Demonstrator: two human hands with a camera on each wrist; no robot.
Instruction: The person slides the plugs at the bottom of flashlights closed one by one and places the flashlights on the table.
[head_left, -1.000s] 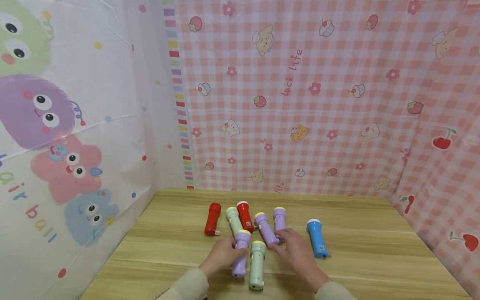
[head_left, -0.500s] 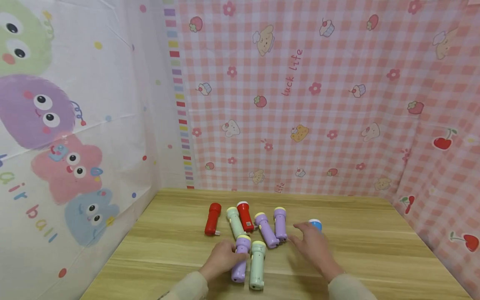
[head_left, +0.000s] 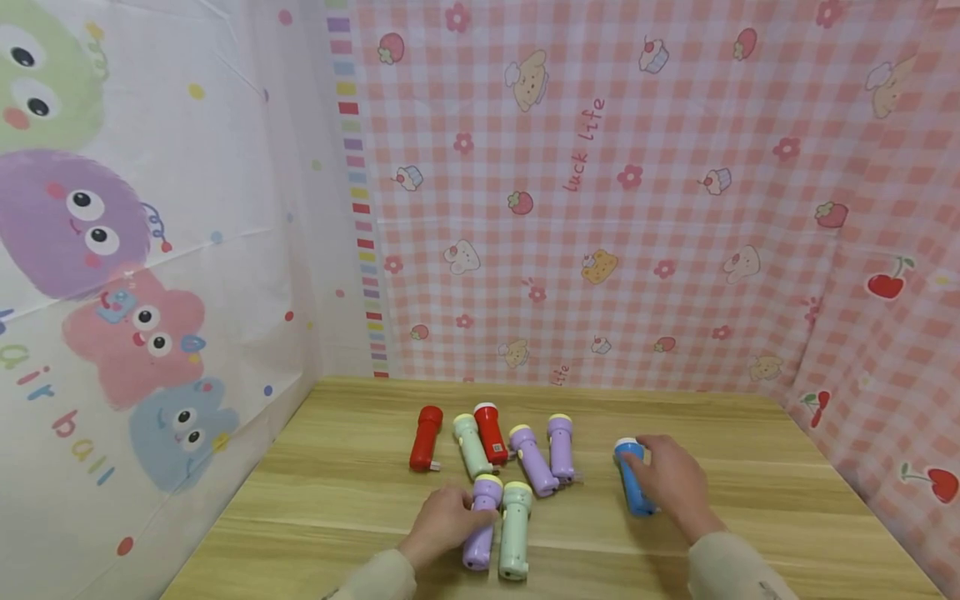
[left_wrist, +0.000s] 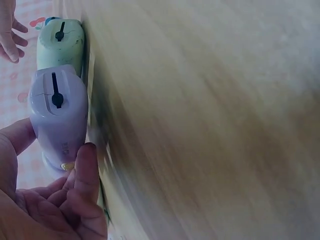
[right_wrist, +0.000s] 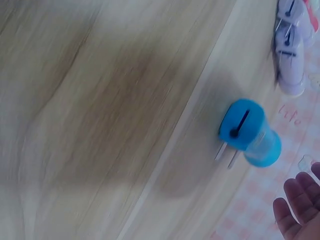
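My left hand pinches a purple flashlight with a yellow rim that lies near the front of the table. In the left wrist view the thumb is on one side of this flashlight and a finger on the other. Just to its right lies a pale green flashlight. My right hand is over the blue flashlight, overlapping its right side in the head view. In the right wrist view that hand's fingers are loosely extended beside the blue flashlight, whose two plug prongs stick out.
Farther back on the wooden table lie a red flashlight, a green flashlight, a white-rimmed red flashlight and two purple ones, the slanted purple flashlight and the straighter purple flashlight. A checked curtain stands behind.
My right hand has left the two purple flashlights at the back and moved right to the blue one. My left hand has drawn its purple flashlight slightly nearer, alongside the green one.
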